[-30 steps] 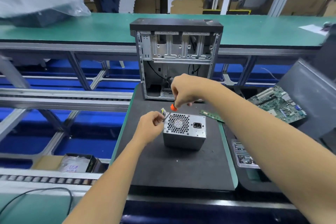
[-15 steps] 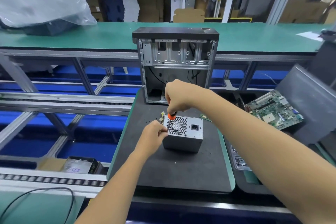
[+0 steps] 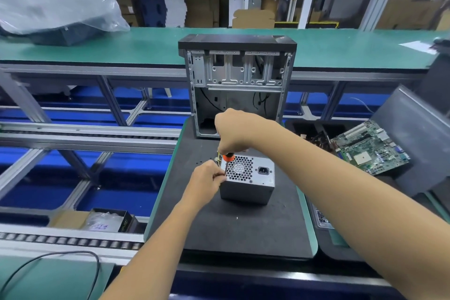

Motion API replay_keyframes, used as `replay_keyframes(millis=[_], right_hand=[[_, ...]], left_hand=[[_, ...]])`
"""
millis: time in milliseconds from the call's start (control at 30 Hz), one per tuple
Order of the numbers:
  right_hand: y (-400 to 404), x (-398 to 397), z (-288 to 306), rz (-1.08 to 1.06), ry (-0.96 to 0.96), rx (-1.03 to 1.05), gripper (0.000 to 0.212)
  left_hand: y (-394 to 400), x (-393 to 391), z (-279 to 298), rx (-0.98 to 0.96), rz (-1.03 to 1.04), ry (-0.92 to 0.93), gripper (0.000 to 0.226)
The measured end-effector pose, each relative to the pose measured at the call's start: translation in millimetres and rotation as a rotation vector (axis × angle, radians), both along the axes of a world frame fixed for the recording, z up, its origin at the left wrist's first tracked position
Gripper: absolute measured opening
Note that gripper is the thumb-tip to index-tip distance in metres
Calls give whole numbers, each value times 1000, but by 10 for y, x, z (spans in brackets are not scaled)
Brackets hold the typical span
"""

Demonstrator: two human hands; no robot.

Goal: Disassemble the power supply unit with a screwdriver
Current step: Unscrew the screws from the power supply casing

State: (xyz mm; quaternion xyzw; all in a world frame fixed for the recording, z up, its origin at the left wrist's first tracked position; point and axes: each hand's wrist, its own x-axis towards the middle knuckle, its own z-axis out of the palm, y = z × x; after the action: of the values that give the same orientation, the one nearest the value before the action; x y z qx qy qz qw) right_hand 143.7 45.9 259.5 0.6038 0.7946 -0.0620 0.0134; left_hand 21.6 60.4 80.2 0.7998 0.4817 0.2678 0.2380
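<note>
Right hand (image 3: 237, 133) gripping screwdriver (image 3: 227, 162), left hand (image 3: 207, 181) pinching its shaft, at power supply unit (image 3: 248, 179)

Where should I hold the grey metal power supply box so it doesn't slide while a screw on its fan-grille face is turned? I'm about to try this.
Hold the grey metal power supply box by its upright left edge, coming from the left, as the left hand does. The grille faces up, so the orange-collared screwdriver in the right hand comes down at that corner, and the flat side walls offer the only free hold.
</note>
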Motion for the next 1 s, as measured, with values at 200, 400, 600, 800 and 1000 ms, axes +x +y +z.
replay_keyframes(millis=[200,400,600,800,1000], right_hand=[[38,-53,38,-18,-69,-28,24],[51,-48,57,73,-135,-47,22],[95,-58,76,25,-127,-105,17],[120,-140,101,-250,3,-196,17],[118,-178,99,-229,46,-278,31]], left_hand=[[63,-87,9,-153,-28,-121,25],[76,-118,-10,-172,-11,-165,23],[114,-121,21,-125,-75,-54,8],[135,-116,23,-148,-70,-78,8],[172,-115,-3,-123,-96,-70,11]])
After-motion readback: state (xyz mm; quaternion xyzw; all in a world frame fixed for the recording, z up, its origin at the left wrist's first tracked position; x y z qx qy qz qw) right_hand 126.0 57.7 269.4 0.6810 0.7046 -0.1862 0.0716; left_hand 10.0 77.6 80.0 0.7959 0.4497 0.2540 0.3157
